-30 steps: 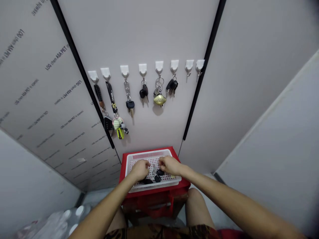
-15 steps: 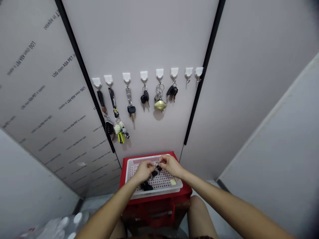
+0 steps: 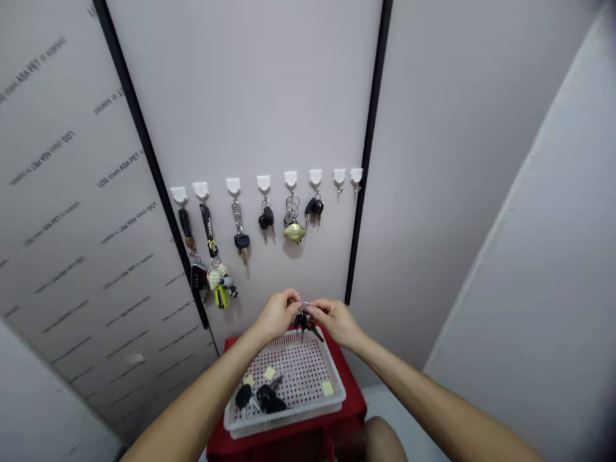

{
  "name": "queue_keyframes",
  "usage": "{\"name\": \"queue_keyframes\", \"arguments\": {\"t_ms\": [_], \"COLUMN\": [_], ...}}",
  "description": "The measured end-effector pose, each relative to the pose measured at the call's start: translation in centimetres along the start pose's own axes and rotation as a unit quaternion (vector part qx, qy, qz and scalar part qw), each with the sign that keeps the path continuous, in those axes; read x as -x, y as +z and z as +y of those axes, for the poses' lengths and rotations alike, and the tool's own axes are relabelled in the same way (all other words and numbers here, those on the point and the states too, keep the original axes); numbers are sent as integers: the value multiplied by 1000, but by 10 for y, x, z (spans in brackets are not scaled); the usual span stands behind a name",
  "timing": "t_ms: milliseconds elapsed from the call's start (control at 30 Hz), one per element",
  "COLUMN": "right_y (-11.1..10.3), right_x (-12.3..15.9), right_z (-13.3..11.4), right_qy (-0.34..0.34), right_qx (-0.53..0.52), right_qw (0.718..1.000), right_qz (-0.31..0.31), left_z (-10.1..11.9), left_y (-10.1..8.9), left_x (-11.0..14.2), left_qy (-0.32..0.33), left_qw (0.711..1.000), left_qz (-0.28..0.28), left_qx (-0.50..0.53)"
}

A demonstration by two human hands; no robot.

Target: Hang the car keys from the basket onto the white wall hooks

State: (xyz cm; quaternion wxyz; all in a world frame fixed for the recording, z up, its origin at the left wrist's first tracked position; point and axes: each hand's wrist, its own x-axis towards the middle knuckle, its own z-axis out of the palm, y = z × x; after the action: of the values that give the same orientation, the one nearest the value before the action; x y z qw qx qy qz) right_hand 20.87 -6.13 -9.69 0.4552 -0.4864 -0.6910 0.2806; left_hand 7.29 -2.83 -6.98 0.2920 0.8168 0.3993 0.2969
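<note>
Between my hands, above the far edge of the white basket (image 3: 289,418), a bunch of keys (image 3: 304,323) dangles from a metal ring. My left hand (image 3: 278,316) pinches the ring from the left side. Opposite it, my right hand (image 3: 335,322) grips the ring with thumb and fingers. The held keys have dark heads and hang downward. Other black-headed keys (image 3: 268,399) lie in the near left part of the basket, along with pale yellow paper pieces (image 3: 328,388).
A row of white hooks (image 3: 290,179) runs across the wall. Several carry keys, one with a gold football-shaped keyring (image 3: 294,232); the two rightmost hooks (image 3: 339,179) hold nothing. The basket rests on a red stand (image 3: 353,401). Black strips (image 3: 370,128) edge the wall panel.
Both hands have lifted the keys up out of the basket toward the wall. The view has shifted, so the hooks appear lower and more of the basket's contents shows.
</note>
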Motion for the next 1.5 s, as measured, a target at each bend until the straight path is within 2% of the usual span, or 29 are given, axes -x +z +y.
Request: {"name": "queue_keyframes", "arguments": {"t_ms": [100,233,367,500,633,733,833,933,1000,1033,1133,1200,1300,1400,1500], "right_y": [-29,-75,-111,-128,-131,-131,-127,-105,-76,-58,3,41,79,99,108], "right_x": [-18,-51,-82,-107,-123,-126,-117,-93,-68,-53,-11,10,24,26,27], "right_z": [-20,-56,-84,-89,-80,-72,-60,-38,-19,-9,17,29,38,41,40], "right_qy": [-6,-31,-45,-29,19,36,0,-52,-65,-63,-25,-9,-10,1,12], "right_qx": [-29,-84,-121,-93,-20,23,69,118,152,168,196,192,219,267,292], "right_qw": [998,976,950,941,941,945,933,907,921,938,978,978,947,916,913], "right_qz": [62,197,283,323,339,324,353,401,352,297,74,-82,-237,-300,-285], "left_z": [31,77,111,122,114,96,62,12,-25,-42,-81,-95,-101,-99,-99], "left_y": [-5,-13,-20,-20,-15,-13,-14,-14,-11,-9,1,8,16,20,20], "left_x": [-17,-39,-60,-78,-80,-67,-42,-8,18,31,66,80,89,89,88], "left_qy": [46,174,263,254,210,187,136,53,-2,-27,-92,-106,-112,-128,-125], "left_qw": [996,969,942,938,950,961,977,991,993,990,968,953,935,925,927], "left_qz": [82,173,175,176,169,149,114,59,-4,-40,-133,-165,-182,-188,-179], "left_qx": [4,-36,-111,-156,-160,-142,-119,-108,-120,-132,-190,-232,-284,-304,-305]}}
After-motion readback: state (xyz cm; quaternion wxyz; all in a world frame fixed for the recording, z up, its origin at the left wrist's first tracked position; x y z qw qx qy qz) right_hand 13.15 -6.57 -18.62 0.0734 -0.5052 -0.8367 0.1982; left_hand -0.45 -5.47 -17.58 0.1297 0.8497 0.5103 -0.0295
